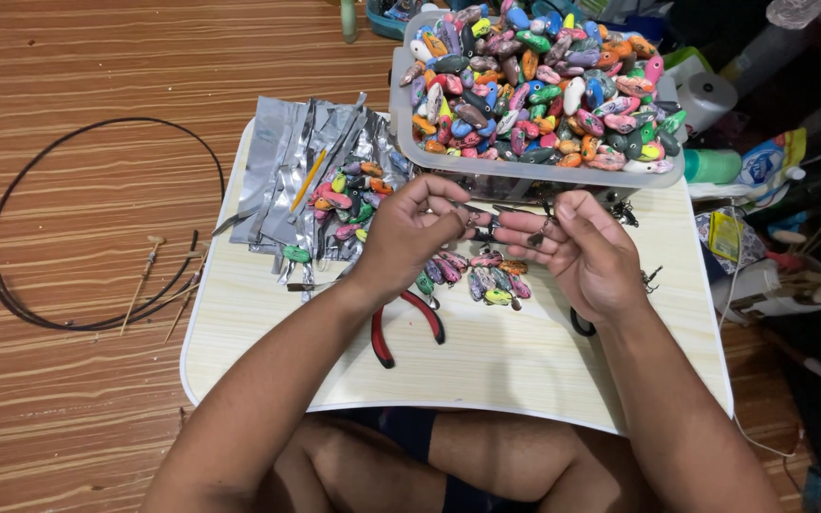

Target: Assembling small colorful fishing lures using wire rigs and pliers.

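I sit cross-legged on the floor with a small pale lap table [486, 370] over my knees. My left hand [410, 233] is curled, its thumb and fingers pinched on a small dark metal piece [482, 220] held just above the table. My right hand [577, 247] lies palm up, fingers half open, and its fingertips meet the same small piece from the other side. It is too small for me to tell exactly what it is; it looks like a bit of wire or a hook.

Just beneath my hands a small cluster of painted, bean-shaped lures [491, 275] lies on the table. Red-handled pliers [406, 328] rest below my left wrist, partly hidden by it. To the left sits a heap of torn silver foil packets [287, 166] with more coloured lures [349, 199] spilled on them and a thin yellow stick [308, 178] lying across.

At the far edge of the table stands a clear plastic tub [525, 169] piled full of the same bright lures. On the wooden floor [78, 76] to my left lies a loop of black wire [11, 209] with a few thin wooden sticks [140, 280] near it.
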